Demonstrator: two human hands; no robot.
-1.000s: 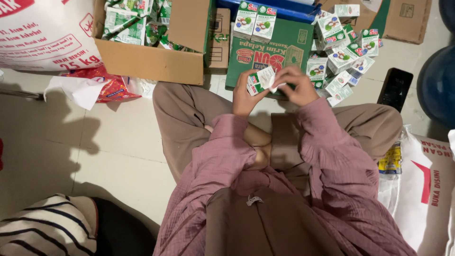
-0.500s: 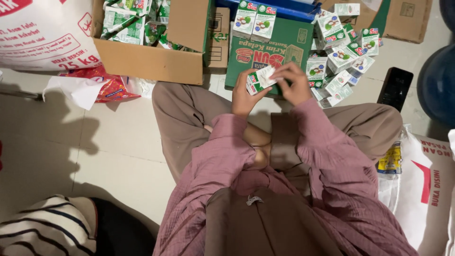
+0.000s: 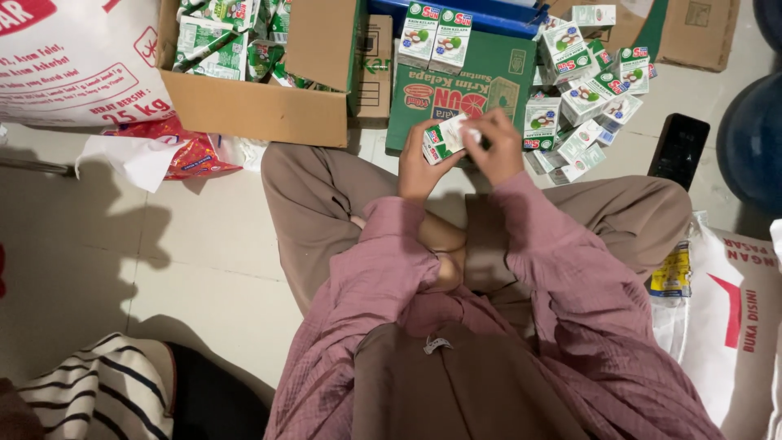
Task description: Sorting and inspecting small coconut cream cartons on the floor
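Observation:
I sit cross-legged on the floor in a pink top and tan trousers. My left hand (image 3: 421,167) holds a small white and green carton (image 3: 444,137) up in front of me. My right hand (image 3: 494,145) grips the same carton from the right, fingers over its top end. Just beyond my hands stands a flat green cardboard box (image 3: 489,77) with two upright small cartons (image 3: 436,37) on its far edge. A loose pile of the same small cartons (image 3: 582,98) lies to the right of the green box.
An open brown cardboard box (image 3: 252,106) holding green and white packs stands at the far left. A big white sack (image 3: 73,57) lies left of it, with red wrappers (image 3: 175,151) below. A black phone (image 3: 678,151) lies on the floor at right. A person's striped sleeve (image 3: 98,391) shows at bottom left.
My right hand has slid further over the carton, covering more of its top. Both hands stay at the same spot above my knees.

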